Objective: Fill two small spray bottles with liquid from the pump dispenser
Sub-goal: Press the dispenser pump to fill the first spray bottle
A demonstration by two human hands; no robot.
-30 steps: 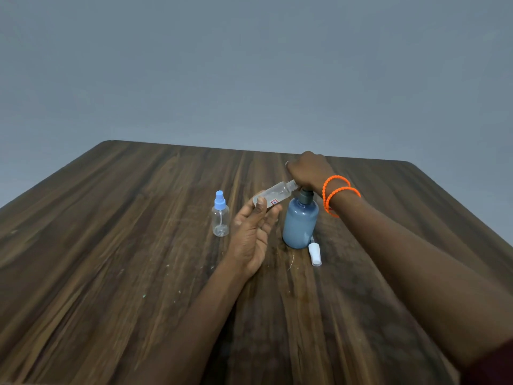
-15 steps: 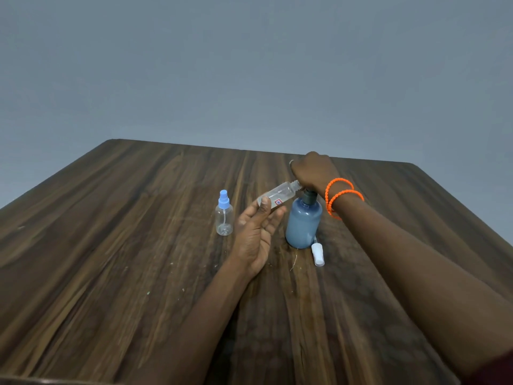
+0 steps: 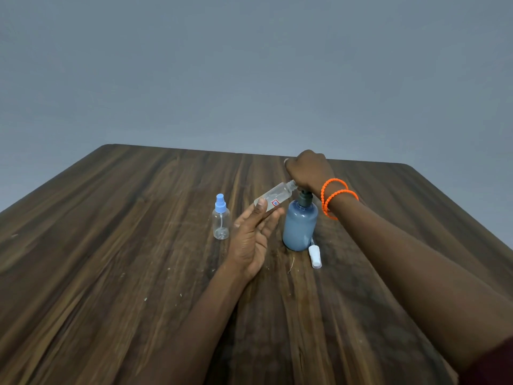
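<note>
A blue pump dispenser (image 3: 299,227) stands upright near the middle of the wooden table (image 3: 116,245). My right hand (image 3: 309,170) covers its dark pump head, fingers curled over it. My left hand (image 3: 254,234) pinches an uncapped clear spray bottle (image 3: 276,198) between thumb and fingers, tilted with its open neck up against the pump spout under my right hand. A second clear spray bottle with a blue cap (image 3: 221,218) stands upright to the left, apart from both hands. A white spray cap (image 3: 315,256) lies on the table just right of the dispenser's base.
The table's far edge runs just behind my right hand, with a plain grey wall beyond. Two orange beaded bands (image 3: 334,197) circle my right wrist. Small specks and a short thread lie on the wood near the dispenser.
Both hands and the bottles keep the same arrangement; only the head camera has shifted slightly. The dispenser's neck shows a little more below my right hand.
</note>
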